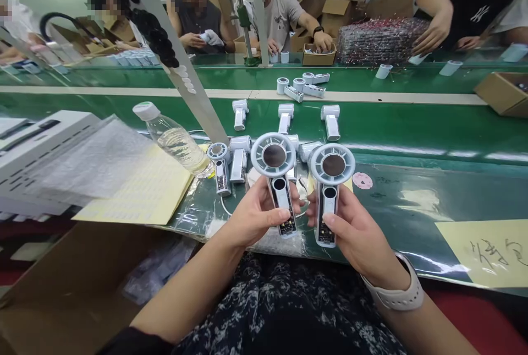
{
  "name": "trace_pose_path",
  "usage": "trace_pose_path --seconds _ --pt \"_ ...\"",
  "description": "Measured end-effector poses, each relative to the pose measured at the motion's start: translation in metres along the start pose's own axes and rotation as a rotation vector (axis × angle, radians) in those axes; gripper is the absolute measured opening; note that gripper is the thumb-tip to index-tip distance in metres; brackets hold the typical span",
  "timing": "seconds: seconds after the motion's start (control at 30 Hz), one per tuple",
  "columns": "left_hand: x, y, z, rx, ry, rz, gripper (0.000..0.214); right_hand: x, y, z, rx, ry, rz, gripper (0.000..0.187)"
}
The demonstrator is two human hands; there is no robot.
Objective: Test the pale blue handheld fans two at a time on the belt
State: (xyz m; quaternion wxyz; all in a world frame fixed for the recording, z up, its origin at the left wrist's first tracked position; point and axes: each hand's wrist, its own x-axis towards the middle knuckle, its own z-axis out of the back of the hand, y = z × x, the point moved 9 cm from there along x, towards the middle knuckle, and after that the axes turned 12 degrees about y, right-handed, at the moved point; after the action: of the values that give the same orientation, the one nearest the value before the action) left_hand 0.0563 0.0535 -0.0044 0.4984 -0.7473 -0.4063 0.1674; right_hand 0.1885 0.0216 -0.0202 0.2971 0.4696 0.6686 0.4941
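Note:
My left hand (264, 209) is closed around the handle of a light-blue handheld fan (273, 155), its round head tilted up and its thumb side pressed on the handle's front. In my right hand (350, 223) is a second handheld fan (332, 164) of the same kind, held upright beside the first, the two heads close together. Both handles show a dark strip with a round black spot. Just beyond my hands, more fans lie on the bench, among them one fan (221, 176) at the left and another fan (238, 159) next to it.
A water bottle (175, 143) leans over yellow paper (140, 190) on the left. Further fans (330, 123) lie on the green conveyor (391, 124). A slanted metal post (193, 91) rises left of centre. Co-workers sit opposite; a cardboard box (503, 93) stands at right.

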Motion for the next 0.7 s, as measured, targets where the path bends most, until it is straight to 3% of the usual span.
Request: trace_pose_path --seconds 0.37,0.6,0.7 --pt "-0.003 -0.005 -0.005 -0.06 -0.016 -0.037 0.051 -0.002 -0.004 -0.001 0.004 -0.013 -0.037 0.04" --pt "0.001 0.009 0.012 -0.124 -0.151 -0.019 0.041 -0.004 -0.013 0.008 0.058 -0.1 -0.088 0.031" --pt "0.001 0.01 0.016 -0.14 -0.15 -0.04 0.04 -0.006 -0.016 0.005 0.059 -0.067 -0.104 0.032"
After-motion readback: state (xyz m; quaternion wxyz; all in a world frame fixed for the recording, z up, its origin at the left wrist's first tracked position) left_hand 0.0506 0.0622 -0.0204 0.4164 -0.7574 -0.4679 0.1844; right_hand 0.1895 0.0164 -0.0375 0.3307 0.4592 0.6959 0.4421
